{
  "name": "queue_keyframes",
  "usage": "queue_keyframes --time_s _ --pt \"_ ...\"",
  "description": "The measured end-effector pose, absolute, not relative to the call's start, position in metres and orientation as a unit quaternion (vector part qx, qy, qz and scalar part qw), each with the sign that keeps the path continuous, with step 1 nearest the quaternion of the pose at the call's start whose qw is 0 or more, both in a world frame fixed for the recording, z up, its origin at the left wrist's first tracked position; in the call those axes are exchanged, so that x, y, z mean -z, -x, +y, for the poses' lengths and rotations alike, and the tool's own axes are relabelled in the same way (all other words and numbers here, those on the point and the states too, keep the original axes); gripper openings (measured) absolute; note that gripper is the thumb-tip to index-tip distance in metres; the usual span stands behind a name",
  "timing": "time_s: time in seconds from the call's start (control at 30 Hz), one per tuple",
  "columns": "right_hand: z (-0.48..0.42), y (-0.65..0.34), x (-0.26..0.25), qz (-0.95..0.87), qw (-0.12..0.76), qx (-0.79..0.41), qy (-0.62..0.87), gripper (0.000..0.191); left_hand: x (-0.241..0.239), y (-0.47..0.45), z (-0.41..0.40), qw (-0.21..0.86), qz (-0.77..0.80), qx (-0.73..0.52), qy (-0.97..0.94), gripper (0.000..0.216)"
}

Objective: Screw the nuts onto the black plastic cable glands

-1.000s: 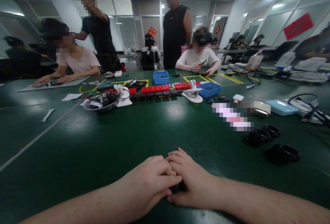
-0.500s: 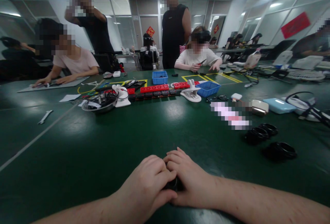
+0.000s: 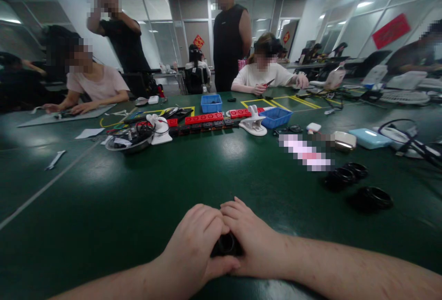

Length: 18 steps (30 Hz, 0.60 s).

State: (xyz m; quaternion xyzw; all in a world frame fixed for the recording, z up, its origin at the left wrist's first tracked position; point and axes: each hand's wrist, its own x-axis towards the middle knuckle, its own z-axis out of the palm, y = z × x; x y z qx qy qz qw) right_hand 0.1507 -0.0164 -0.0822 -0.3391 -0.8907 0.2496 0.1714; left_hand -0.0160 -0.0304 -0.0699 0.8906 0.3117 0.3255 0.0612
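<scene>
Both my hands meet on the green table [image 3: 103, 208] near its front edge. My left hand [image 3: 195, 245] curls its fingers round a small black ring-shaped part [image 3: 226, 245]. My right hand [image 3: 253, 240] closes on the same part from the other side, its fingers overlapping the left ones. Only the dark round opening of the part shows between the two hands; the rest is hidden.
Three black rings [image 3: 355, 182] lie to the right. Further back are a metal bowl of cables [image 3: 129, 139], red and black strips [image 3: 203, 120], two blue bins [image 3: 276, 117], a white clamp [image 3: 253, 125] and a wrench [image 3: 55, 159]. Several people sit or stand at the far side.
My hands have tilted up slightly, so the black part's round opening now shows between them. The view has shifted a little; a seated person across the table has reached out to the right.
</scene>
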Motion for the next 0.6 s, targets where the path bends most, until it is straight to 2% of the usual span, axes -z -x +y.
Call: queue_keyframes --time_s 0.17,0.27,0.43,0.6 --pt "-0.015 -0.153 0.079 -0.885 0.159 -0.278 0.337 0.066 0.081 0.025 -0.027 0.143 0.310 -0.278 -0.898 0.062" --pt "-0.016 -0.154 0.078 -0.884 0.147 -0.281 0.343 0.063 0.081 0.036 -0.019 0.189 0.313 -0.210 -0.907 0.080" --pt "-0.016 -0.157 0.075 -0.893 0.162 -0.281 0.312 0.063 0.082 0.046 -0.008 0.183 0.327 -0.062 -0.925 0.111" --pt "-0.016 -0.156 0.069 -0.871 0.198 -0.311 0.324 0.062 0.084 0.045 -0.003 0.201 0.342 -0.026 -0.918 0.120"
